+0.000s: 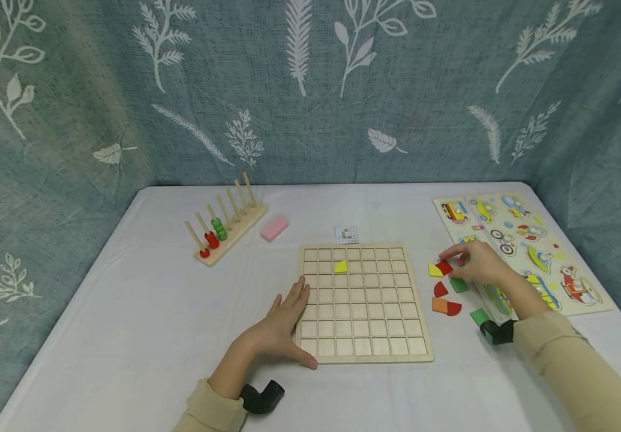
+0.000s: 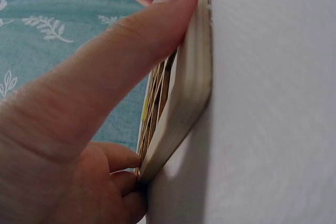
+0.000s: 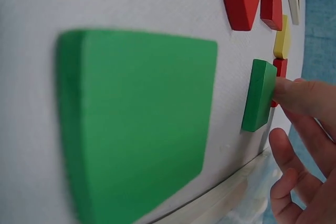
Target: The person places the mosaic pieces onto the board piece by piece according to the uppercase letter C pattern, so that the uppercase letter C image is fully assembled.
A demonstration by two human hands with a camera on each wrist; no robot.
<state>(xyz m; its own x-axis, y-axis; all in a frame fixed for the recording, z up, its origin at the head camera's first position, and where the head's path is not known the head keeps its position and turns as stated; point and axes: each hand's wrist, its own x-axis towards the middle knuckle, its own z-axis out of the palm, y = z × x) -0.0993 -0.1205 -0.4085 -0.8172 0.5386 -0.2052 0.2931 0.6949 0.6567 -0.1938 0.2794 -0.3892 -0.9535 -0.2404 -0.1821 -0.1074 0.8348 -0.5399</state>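
Note:
My left hand [image 1: 283, 327] rests at the near left corner of a wooden grid board [image 1: 366, 359], thumb on its front edge and fingers along its left edge. A yellow piece [image 1: 341, 266] with one slanted side sits in a cell of the board's second row. To the right of the board, my right hand [image 1: 480, 264] pinches a red piece [image 1: 443, 267] between thumb and forefinger, low over the cloth. Touching that piece in view is another yellow piece [image 1: 435, 270]. A green piece [image 3: 259, 95] lies just under the right thumb, partly covering the red piece in the right wrist view.
Nearer me lie a red quarter-round [image 1: 440, 290], an orange square [image 1: 439, 305], another red piece [image 1: 453, 309] and a green piece [image 3: 142, 124]. Vehicle puzzle boards [image 1: 580, 303] lie at right. A peg stand [image 1: 240, 231], pink block [image 1: 275, 228] and small pattern card [image 1: 347, 234] are farther back.

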